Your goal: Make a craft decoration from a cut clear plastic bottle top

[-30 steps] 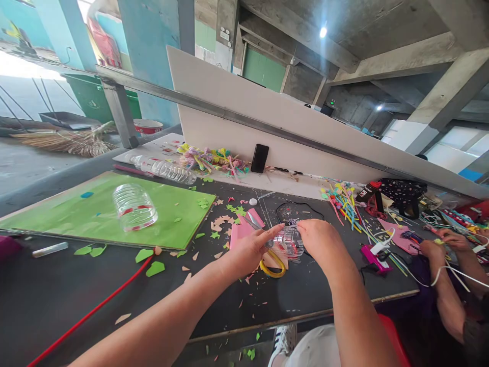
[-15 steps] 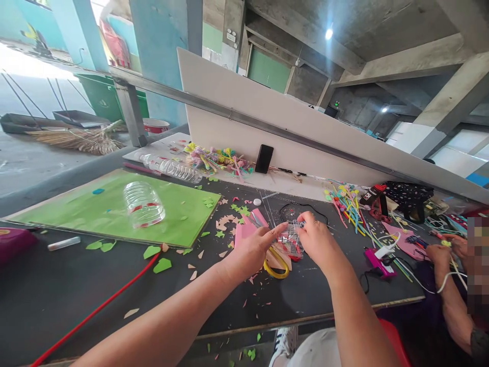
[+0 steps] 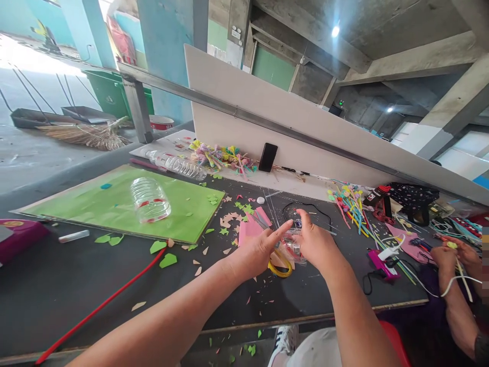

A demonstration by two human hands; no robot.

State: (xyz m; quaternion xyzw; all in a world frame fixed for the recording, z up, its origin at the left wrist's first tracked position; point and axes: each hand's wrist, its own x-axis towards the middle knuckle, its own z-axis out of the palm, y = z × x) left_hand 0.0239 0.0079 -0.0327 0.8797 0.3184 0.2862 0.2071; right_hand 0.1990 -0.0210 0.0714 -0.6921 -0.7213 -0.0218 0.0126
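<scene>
Between my two hands is a clear plastic bottle piece with red marks on it, low over the table. My left hand is closed at its left side, its index finger stretched along the upper edge. On the other side my right hand grips it, with the index finger raised. The fingers beneath are partly hidden. Scissors with yellow handles lie just below my left hand, partly covered by it. Pink paper lies beside them.
A cut clear bottle lies on a green sheet at the left. Paper scraps are scattered around. A phone leans against the white partition. A purple power strip sits at the right, near another person's hands.
My right index finger has lifted off the plastic piece, and my left index finger points further up. The piece sits slightly lower between my hands. The view has shifted slightly.
</scene>
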